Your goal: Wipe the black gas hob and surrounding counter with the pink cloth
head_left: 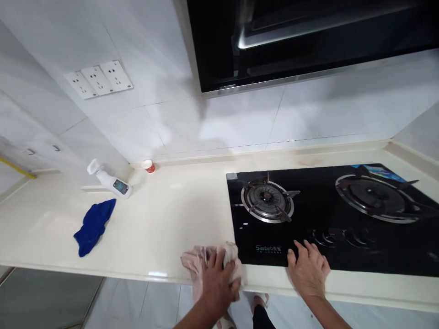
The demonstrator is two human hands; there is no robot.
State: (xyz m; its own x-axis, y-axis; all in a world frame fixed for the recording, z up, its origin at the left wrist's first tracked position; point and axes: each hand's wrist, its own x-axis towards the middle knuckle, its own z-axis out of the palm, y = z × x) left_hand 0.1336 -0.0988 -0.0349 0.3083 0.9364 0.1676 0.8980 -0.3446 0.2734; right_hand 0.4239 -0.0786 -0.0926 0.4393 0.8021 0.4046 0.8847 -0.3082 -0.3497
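Note:
My left hand [217, 279] is closed on a pale pink cloth [196, 264], pressing it bunched against the cream countertop [164, 228]. The cloth lies at the front edge, just left of the black glass gas stove [302, 214], and part of it is hidden under my fingers. To the right, my right hand [307, 268] rests over the stove's front edge with its fingers bent and slightly apart, holding nothing. The stove's control knobs [329, 237] are just beyond these fingertips. Behind them sit the left burner [267, 199] and the right burner [377, 196].
On the left of the counter lie a blue cloth [93, 227] and a white spray bottle [111, 181]. A small red and white paper cup [148, 166] stands by the wall. Overhead hangs a black range hood [308, 41]. Wall sockets [99, 79] are at upper left.

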